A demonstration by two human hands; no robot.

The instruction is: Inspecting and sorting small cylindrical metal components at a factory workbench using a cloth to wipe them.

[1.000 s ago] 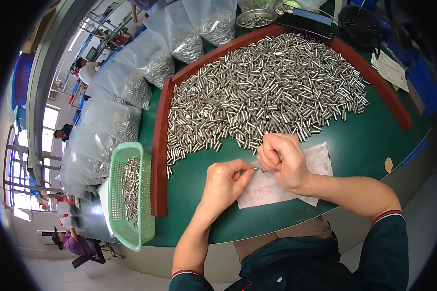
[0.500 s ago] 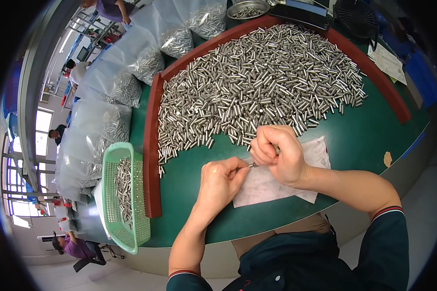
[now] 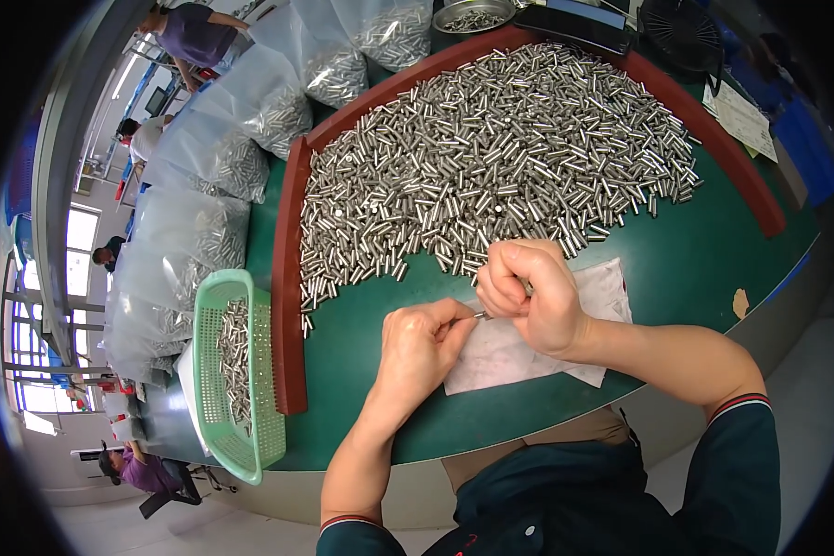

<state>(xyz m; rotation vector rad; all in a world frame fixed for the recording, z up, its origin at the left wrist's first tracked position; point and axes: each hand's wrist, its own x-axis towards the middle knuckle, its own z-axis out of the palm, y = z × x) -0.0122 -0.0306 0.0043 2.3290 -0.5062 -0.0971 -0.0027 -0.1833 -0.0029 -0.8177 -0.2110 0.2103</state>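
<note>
Over a white cloth (image 3: pixel 500 357) on the green table, my two hands nearly meet. My left hand (image 3: pixel 422 347) pinches a small shiny metal pin (image 3: pixel 480 316) between thumb and forefinger, its end pointing toward the other hand. My right hand (image 3: pixel 542 296) is curled into a loose fist just beside the pin. Whatever lies inside its fingers is hidden, and I cannot see whether it touches the pin. Just beyond both hands spreads a large heap of short metal pins (image 3: pixel 500 157).
A dark red wooden rim (image 3: pixel 292 278) borders the heap. To the left stand a green plastic basket (image 3: pixel 267 371) partly filled with pins and clear bags of pins (image 3: pixel 241 171). At the back are a metal bowl (image 3: pixel 473 18), a phone-like dark device (image 3: pixel 574 30) and a black fan (image 3: pixel 681 37).
My hands and the pin stay almost still. In the upper left background, a person in purple has moved further into view.
</note>
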